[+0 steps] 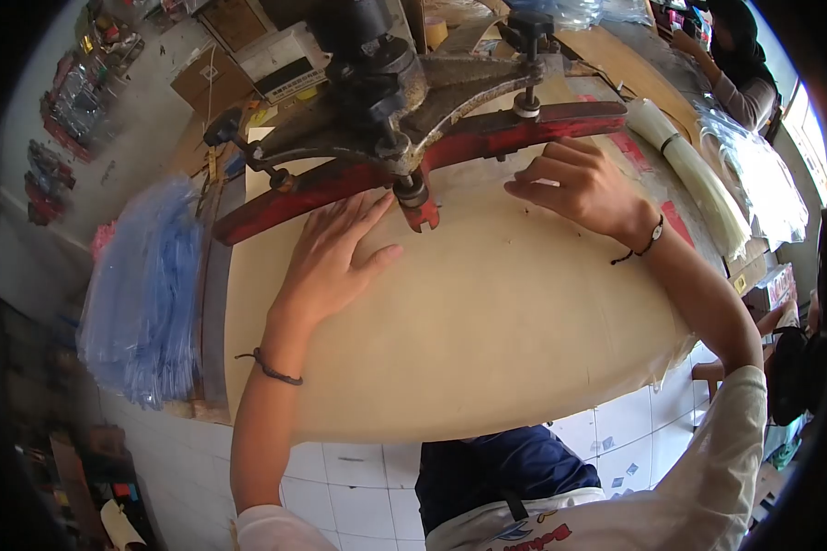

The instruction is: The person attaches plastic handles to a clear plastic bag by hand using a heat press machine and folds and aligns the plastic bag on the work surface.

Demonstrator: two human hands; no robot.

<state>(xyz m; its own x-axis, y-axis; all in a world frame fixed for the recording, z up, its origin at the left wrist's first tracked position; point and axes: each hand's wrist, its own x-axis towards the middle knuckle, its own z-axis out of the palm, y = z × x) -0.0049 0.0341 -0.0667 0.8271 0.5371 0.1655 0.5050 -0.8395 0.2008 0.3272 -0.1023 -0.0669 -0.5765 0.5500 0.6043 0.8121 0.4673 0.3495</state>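
Observation:
A large tan sheet covers the work surface in front of me. Above it stands a dark cast-metal press with adjusting screws and a long, worn red bar. My left hand lies flat on the sheet with its fingers spread, the fingertips reaching to the red bar's near edge. Just below the bar's right half, my right hand rests with its fingers curled in. Anything between those fingers is too hidden to make out. A short red forked piece hangs under the press between the hands.
A stack of bluish clear plastic bags hangs over the left edge. On the right lie a bundle of pale plastic and clear plastic sheets. Cardboard boxes stand behind the press. Another person sits at the upper right.

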